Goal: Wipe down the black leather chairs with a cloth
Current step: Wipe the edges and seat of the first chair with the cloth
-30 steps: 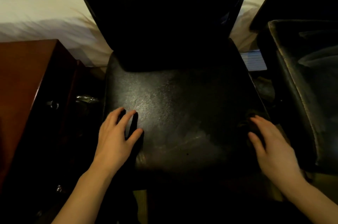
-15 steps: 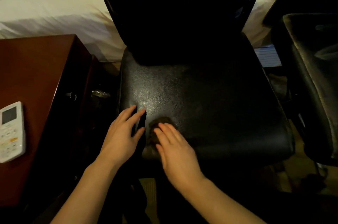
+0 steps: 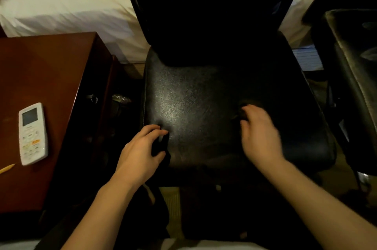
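- The black chair [image 3: 204, 111] stands in front of the person, with its seat facing up and its tall back close to the white bed [image 3: 61, 4].
- The right hand [image 3: 259, 135] is on the right side of the seat, near the middle from front to back. Its fingers [image 3: 247, 109] are curled over a small dark cloth [image 3: 243, 106] and press it onto the leather. The hand looks blurry, so I think it is rubbing right now.
- The left hand [image 3: 140, 151] rests at the front left corner of the seat. Its fingers are bent a little and spread, and they hold nothing. It seems to keep the chair from moving.
- The seat shines in the middle, but I cannot tell which parts are clean.
- The back of the chair is too dark to judge, so it may still need a wipe.
- A second dark chair [image 3: 355, 61] stands at the right edge, well apart from the cloth. I think it still waits its turn.
- So the job looks partly done, with plenty left.
- A white remote [image 3: 32, 133] lies on the brown counter [image 3: 51, 70] at the left.
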`<state>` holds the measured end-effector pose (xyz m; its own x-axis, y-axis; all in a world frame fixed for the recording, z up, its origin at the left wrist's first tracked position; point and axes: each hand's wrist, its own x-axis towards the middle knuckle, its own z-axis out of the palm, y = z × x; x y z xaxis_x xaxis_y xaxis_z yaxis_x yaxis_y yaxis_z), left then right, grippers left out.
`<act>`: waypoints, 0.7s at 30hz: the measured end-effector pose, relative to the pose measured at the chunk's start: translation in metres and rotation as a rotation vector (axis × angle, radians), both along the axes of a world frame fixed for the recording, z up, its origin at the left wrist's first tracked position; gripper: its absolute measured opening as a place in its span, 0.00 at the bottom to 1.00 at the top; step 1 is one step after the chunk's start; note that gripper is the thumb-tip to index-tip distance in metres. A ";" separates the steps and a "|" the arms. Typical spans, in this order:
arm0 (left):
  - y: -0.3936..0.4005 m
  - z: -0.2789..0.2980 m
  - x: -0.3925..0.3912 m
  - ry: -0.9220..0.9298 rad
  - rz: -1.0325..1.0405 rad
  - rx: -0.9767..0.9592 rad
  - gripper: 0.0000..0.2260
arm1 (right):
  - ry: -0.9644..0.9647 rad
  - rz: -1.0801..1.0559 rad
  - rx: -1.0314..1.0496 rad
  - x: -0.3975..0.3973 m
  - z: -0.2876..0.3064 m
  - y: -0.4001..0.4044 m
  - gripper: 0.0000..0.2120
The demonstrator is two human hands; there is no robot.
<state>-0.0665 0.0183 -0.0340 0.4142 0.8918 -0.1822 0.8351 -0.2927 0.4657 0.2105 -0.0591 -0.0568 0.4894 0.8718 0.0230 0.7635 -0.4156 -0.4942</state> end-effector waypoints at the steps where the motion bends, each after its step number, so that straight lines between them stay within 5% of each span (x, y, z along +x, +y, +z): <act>1: 0.000 0.000 0.000 -0.003 0.006 -0.004 0.25 | 0.018 0.061 0.017 -0.024 -0.005 0.003 0.18; 6: -0.003 -0.004 0.001 0.016 -0.009 0.009 0.26 | -0.032 0.417 0.033 -0.117 -0.022 -0.003 0.22; 10: -0.005 -0.006 0.001 0.003 -0.001 0.011 0.25 | -0.090 0.585 0.029 -0.072 -0.011 -0.016 0.23; 16: -0.005 -0.003 0.005 0.016 0.002 0.004 0.24 | -0.181 0.423 -0.224 0.062 0.014 -0.088 0.29; 21: -0.002 -0.001 0.004 0.052 -0.013 0.003 0.24 | -0.153 0.487 -0.269 0.080 0.017 -0.091 0.28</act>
<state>-0.0623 0.0163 -0.0346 0.4154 0.8872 -0.2008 0.8544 -0.3047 0.4209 0.2909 -0.1500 -0.0402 0.0388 0.9806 -0.1923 0.9528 -0.0943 -0.2887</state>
